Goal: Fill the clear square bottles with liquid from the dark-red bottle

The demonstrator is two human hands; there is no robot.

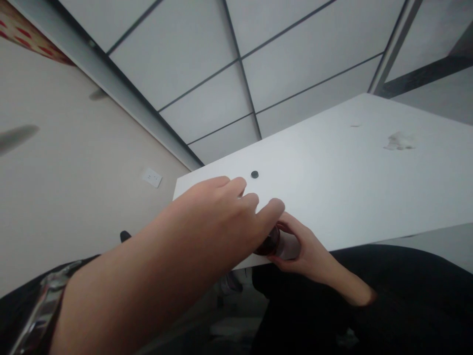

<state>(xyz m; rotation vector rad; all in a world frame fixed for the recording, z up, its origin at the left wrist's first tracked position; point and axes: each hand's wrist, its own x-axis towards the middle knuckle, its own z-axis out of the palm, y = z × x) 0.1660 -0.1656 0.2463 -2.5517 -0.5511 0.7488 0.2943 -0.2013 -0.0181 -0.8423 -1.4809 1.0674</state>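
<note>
My left hand (229,217) reaches in from the lower left, its fingers curled over the dark red cap (269,244) of a small pale bottle (288,245). My right hand (314,254) wraps round the bottle's body from the right. The bottle lies sideways at the near edge of a white table (351,172), and most of it is hidden by the two hands. Whether the cap is on tight or loose I cannot tell.
A small black disc (254,174) lies on the table just beyond my left fingers. A white crumpled smear (398,142) sits further right. A wall socket (152,177) is on the beige wall at left. Dark clothing fills the bottom right.
</note>
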